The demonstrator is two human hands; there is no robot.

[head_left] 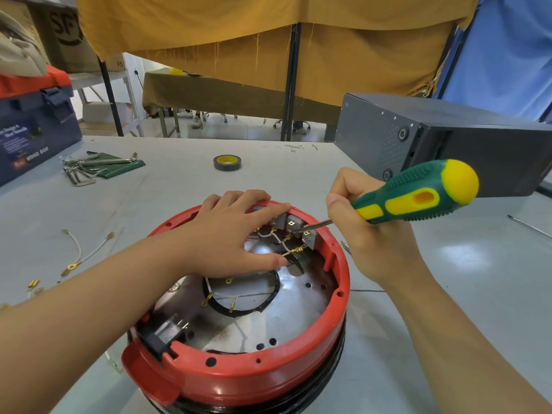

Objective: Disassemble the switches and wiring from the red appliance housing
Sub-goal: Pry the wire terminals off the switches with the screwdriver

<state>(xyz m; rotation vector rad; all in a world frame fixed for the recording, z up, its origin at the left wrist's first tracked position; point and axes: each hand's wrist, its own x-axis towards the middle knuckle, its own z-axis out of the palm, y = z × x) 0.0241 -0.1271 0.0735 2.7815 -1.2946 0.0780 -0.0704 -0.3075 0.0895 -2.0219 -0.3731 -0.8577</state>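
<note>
The round red appliance housing (334, 309) lies upside down on the table in front of me, its shiny metal base plate exposed. Grey switches (291, 224) sit inside its far rim, with white wires (285, 252) and brass terminals running to them. My left hand (233, 234) rests on the far rim, fingers spread over it and thumb pressing a wire. My right hand (367, 234) grips a green and yellow screwdriver (418, 192), its blade tip reaching the terminals beside the switches. A black socket (162, 334) sits at the near left rim.
Loose white wires with brass terminals (74, 255) lie on the table at left. Hex keys on a green pouch (101, 165) and a roll of black tape (227, 162) lie farther back. A blue toolbox (33, 130) stands at left, a dark grey box (448, 144) at right.
</note>
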